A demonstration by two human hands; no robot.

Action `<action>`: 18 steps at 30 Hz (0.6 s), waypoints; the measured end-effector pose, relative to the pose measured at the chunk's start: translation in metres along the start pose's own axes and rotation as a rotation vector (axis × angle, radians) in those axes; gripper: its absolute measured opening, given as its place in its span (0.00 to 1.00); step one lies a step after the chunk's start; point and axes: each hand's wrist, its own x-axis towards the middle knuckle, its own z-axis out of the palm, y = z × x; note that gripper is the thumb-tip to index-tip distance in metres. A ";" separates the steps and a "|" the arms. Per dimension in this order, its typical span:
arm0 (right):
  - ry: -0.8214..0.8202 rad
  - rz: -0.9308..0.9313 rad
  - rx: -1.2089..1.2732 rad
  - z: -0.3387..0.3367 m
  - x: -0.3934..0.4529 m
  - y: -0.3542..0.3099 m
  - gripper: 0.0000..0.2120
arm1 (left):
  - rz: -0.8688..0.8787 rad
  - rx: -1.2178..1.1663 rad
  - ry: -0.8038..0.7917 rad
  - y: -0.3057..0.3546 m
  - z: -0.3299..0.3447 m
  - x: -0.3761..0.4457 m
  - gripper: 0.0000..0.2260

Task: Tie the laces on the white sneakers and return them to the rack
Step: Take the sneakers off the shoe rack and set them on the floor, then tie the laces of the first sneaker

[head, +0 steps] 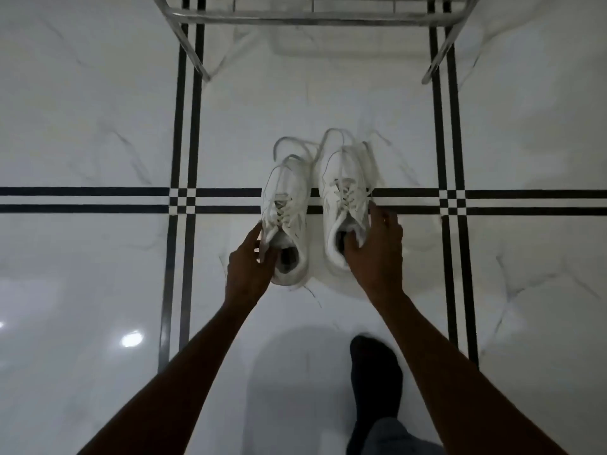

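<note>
Reaching down from above, both bare hands grasp a pair of white sneakers side by side over a glossy white marble floor crossed by double black lines. The left hand has its grip closed on the heel collar of the left sneaker, thumb along the outer side and fingers curled over the rim of the opening. The right hand has its grip closed on the right sneaker, fingers tucked into the opening at the heel and thumb stretched along the shoe's outer side. Toes point away from the person, toward a metal rack whose lower rail and two slanted legs show at the top edge, well apart from the shoes. The laces are loose, spilling in open loops past both toes, and one strand trails out behind the left heel. The shoes look blurred, and whether their soles touch the floor cannot be told. A foot in a dark sock stands on the floor near the bottom, between the two forearms.
</note>
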 end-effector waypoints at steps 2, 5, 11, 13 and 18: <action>0.088 -0.142 -0.026 -0.001 -0.008 -0.018 0.23 | 0.002 -0.025 0.029 0.000 -0.004 -0.001 0.27; -0.013 -0.265 0.000 0.009 -0.014 -0.043 0.14 | 0.104 -0.047 0.082 0.008 -0.010 0.002 0.25; -0.252 -0.171 0.061 0.050 0.004 -0.059 0.13 | 0.192 -0.165 0.059 0.006 -0.012 0.019 0.12; -0.228 -0.161 0.123 0.059 0.008 -0.058 0.13 | 0.250 -0.170 0.033 0.004 -0.012 0.024 0.11; -0.137 -0.178 0.268 0.066 0.010 -0.054 0.06 | 0.369 -0.129 0.058 0.006 -0.019 0.040 0.06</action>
